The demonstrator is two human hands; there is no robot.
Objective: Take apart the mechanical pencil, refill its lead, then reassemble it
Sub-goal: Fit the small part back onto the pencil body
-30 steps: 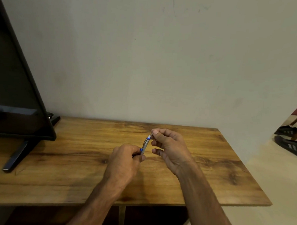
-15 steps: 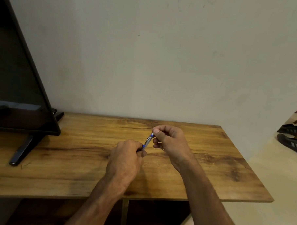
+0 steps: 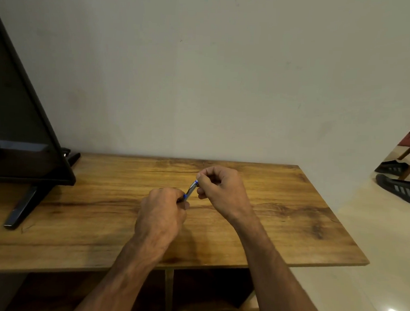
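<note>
Ur right hand [image 3: 221, 189] curls tighter vs 1 s ago, pinches top end of mechanical pencil [image 3: 190, 189]. Left hand [image 3: 161, 210] grips lower end as anchor, prob. so u can pull cap. Pencil tilted, above worktop [image 3: 290, 229], btwn hands.

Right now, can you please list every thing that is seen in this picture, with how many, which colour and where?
mechanical pencil: one, silver and blue, held in the air, centre
table: one, brown wood, against the wall
screen: one, black, on the table's left end
shoes: two, black with white stripes, far right on the floor
left hand: one, grips the pencil's lower end
right hand: one, pinches its upper end
</note>
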